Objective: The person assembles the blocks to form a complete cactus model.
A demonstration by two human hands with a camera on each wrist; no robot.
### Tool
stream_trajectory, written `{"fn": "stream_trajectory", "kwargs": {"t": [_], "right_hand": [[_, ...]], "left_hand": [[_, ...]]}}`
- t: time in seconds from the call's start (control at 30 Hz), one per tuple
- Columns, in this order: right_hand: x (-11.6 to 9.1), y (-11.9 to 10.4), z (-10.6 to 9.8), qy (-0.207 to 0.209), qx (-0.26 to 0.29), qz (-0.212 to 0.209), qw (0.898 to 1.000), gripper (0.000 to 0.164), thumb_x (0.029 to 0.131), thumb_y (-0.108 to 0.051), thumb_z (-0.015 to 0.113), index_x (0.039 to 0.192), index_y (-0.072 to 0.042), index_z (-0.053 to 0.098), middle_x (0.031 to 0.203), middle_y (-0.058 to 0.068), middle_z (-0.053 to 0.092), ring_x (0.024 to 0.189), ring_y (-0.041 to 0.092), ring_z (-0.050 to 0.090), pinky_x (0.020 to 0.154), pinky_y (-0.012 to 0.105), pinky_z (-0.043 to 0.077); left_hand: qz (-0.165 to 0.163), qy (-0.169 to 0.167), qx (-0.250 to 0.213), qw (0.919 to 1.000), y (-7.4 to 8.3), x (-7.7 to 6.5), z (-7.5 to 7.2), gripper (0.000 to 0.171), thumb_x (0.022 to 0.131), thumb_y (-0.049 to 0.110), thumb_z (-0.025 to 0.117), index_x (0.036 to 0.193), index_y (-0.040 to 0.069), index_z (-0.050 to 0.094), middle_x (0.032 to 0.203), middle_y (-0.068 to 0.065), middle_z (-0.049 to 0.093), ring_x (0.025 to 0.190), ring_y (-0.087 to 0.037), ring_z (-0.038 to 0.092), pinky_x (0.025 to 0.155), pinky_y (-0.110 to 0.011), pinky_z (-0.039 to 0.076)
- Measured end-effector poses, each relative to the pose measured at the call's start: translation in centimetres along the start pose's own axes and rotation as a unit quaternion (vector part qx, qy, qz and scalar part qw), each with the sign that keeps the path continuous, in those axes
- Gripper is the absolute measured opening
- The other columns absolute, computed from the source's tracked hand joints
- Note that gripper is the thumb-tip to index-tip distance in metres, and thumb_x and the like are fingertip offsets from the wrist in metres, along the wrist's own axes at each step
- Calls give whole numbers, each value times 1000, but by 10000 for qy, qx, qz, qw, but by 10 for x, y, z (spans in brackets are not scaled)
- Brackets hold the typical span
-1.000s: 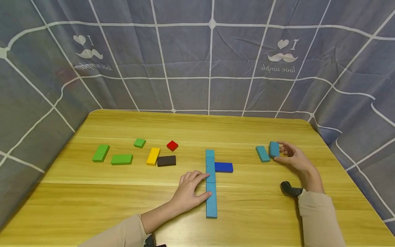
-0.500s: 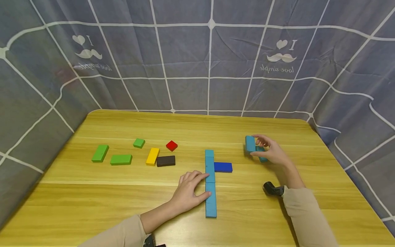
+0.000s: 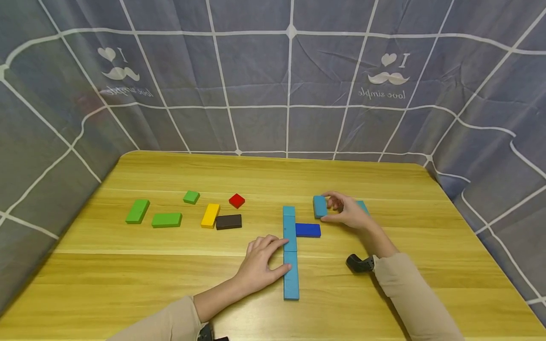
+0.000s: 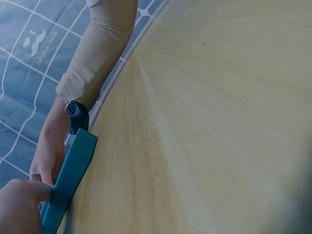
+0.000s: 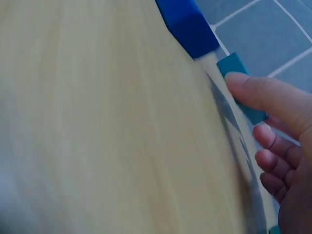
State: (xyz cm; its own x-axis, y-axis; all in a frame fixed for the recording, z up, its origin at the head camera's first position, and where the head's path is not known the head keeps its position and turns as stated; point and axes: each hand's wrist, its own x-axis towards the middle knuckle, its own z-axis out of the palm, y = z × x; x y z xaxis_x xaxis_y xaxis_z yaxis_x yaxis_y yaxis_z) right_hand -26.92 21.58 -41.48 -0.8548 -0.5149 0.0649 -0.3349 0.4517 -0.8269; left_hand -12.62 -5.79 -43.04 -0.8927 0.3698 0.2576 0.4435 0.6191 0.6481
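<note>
Grey cloth (image 3: 273, 85) around the tabletop (image 3: 384, 312) says "I love simple" with moustache drawings. Three teal blocks (image 3: 290, 251) already sit in a line, a dark blue block (image 3: 308, 230) beside them. Left hand (image 3: 259, 265) rests flat against the line, fingers straight. Right hand (image 3: 347, 213) pinches a teal block (image 3: 319, 206) just above the dark blue one, not yet set down. Other coloured blocks lie unused.

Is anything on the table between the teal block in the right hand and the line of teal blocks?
Nothing visible: bare table lies between the teal block in the right hand and the teal line; the dark blue block sits just nearer.
</note>
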Motion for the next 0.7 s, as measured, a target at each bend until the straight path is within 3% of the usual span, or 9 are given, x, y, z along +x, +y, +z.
{"fn": "stream_trajectory", "kwargs": {"t": [0.23,0.7], "right_hand": [[2,-1,10,-40,27,88,9999,58,72,-5,76,123,5,48,87,16,49,74,24,38,64,24,31],[-1,-1,10,-304,1,59,9995,58,77,-5,72,126,6,45,92,15,46,77,22,35,65,26,30]], "left_hand": [[0,17,-10,10000,-1,0,1,51,78,33,68,123,12,57,111,0,54,101,-18,43,90,-42,30],[7,4,-18,10000,-1,0,0,51,78,33,67,123,11,57,110,0,54,101,-18,43,90,-42,30]]}}
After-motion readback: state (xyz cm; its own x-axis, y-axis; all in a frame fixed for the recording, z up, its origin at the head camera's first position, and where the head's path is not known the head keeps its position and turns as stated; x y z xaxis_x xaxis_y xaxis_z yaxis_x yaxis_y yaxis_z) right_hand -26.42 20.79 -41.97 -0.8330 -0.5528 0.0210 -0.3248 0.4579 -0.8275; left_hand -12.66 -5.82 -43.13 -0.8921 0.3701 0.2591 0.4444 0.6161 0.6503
